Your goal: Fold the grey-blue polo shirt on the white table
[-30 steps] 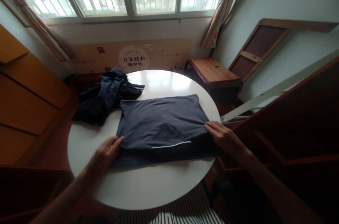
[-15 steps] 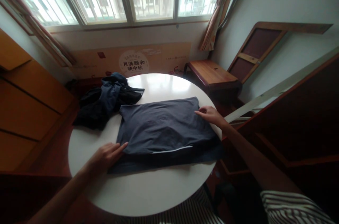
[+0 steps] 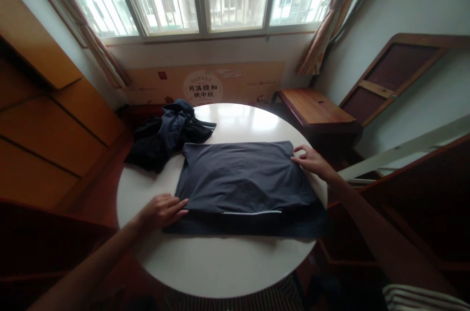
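A folded dark grey garment lies flat on the round white table, with a thin white trim line along its near fold. My left hand rests flat on the table at the garment's near left corner, fingers stretched out and touching the cloth edge. My right hand lies on the garment's far right corner, fingers spread and pressing lightly on the cloth. Neither hand grips anything.
A crumpled pile of dark blue clothes sits at the table's far left edge. A wooden bench stands behind the table on the right, wooden cabinets on the left, and a leaning wooden frame against the right wall.
My right hand slid from the garment's near right edge up to its far right corner. My left hand stayed at the near left corner. The camera view shifted slightly.
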`<state>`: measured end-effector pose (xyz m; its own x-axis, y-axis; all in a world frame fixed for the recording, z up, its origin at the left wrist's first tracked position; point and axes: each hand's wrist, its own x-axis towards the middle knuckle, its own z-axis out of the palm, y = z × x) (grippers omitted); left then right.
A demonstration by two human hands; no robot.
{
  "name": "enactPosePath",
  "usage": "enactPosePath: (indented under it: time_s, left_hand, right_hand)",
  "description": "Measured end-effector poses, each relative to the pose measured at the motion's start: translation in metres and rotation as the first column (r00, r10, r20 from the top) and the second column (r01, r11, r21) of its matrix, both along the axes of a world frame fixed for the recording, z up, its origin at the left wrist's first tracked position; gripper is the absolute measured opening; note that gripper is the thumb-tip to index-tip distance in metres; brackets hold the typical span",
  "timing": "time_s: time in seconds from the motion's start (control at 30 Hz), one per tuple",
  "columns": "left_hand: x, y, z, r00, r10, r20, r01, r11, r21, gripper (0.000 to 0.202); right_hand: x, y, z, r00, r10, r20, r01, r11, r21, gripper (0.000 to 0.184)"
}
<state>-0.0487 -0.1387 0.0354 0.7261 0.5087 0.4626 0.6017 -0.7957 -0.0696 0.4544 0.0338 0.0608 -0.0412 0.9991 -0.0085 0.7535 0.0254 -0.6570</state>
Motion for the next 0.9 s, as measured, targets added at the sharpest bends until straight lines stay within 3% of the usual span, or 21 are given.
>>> enactPosePath:
  time_s: [0.1, 0.2, 0.27, 0.33, 0.43, 0.47, 0.5, 0.63, 0.7, 0.77, 0.8, 0.83, 0.9]
  left_hand:
    - [0.003, 0.014, 0.008, 0.978, 0.185, 0.100, -0.174, 0.979, -0.106, 0.033]
    - [0.010, 0.053, 0.026, 0.859, 0.472, 0.197, -0.422, 0.872, -0.248, 0.035]
    - [0.015, 0.084, 0.040, 0.759, 0.619, 0.202, -0.541, 0.772, -0.335, 0.031]
    - [0.019, 0.110, 0.050, 0.711, 0.686, 0.153, -0.597, 0.704, -0.385, 0.029]
    - [0.023, 0.132, 0.054, 0.707, 0.699, 0.111, -0.614, 0.684, -0.395, 0.033]
    - [0.024, 0.137, 0.053, 0.709, 0.697, 0.108, -0.614, 0.686, -0.392, 0.034]
    - [0.024, 0.140, 0.051, 0.711, 0.696, 0.102, -0.615, 0.686, -0.390, 0.035]
    - [0.027, 0.155, 0.045, 0.716, 0.693, 0.083, -0.620, 0.686, -0.381, 0.036]
    - [0.034, 0.164, 0.044, 0.714, 0.695, 0.083, -0.625, 0.686, -0.374, 0.033]
    - [0.047, 0.173, 0.041, 0.726, 0.683, 0.080, -0.618, 0.699, -0.361, 0.026]
    - [0.055, 0.177, 0.039, 0.757, 0.650, 0.065, -0.592, 0.724, -0.353, 0.025]
    - [0.065, 0.180, 0.036, 0.806, 0.591, 0.040, -0.543, 0.764, -0.350, 0.027]
    - [0.082, 0.183, 0.026, 0.909, 0.413, -0.051, -0.400, 0.834, -0.380, 0.033]
  right_hand:
    - [-0.027, 0.003, 0.010, 0.955, 0.004, 0.296, -0.087, 0.960, 0.266, 0.029]
    - [-0.091, -0.006, 0.025, 0.901, 0.286, 0.327, -0.385, 0.873, 0.298, 0.025]
    - [-0.148, -0.021, 0.033, 0.774, 0.549, 0.315, -0.626, 0.740, 0.247, 0.021]
    - [-0.203, -0.041, 0.035, 0.587, 0.740, 0.330, -0.809, 0.547, 0.213, 0.022]
    - [-0.265, -0.077, 0.025, 0.328, 0.863, 0.385, -0.941, 0.266, 0.207, 0.038]
    - [-0.278, -0.090, 0.019, 0.284, 0.867, 0.409, -0.956, 0.222, 0.194, 0.048]
    - [-0.287, -0.102, 0.012, 0.261, 0.866, 0.428, -0.964, 0.207, 0.168, 0.058]
    - [-0.289, -0.143, -0.009, 0.250, 0.876, 0.413, -0.967, 0.244, 0.068, 0.084]
    - [-0.283, -0.153, -0.005, 0.209, 0.905, 0.370, -0.977, 0.205, 0.052, 0.084]
    - [-0.278, -0.149, 0.010, 0.163, 0.930, 0.329, -0.986, 0.168, 0.013, 0.066]
    - [-0.276, -0.141, 0.019, 0.179, 0.928, 0.328, -0.980, 0.196, -0.020, 0.053]
    - [-0.274, -0.129, 0.027, 0.240, 0.907, 0.345, -0.961, 0.272, -0.047, 0.041]
    - [-0.267, -0.097, 0.037, 0.463, 0.779, 0.423, -0.850, 0.525, -0.035, 0.030]
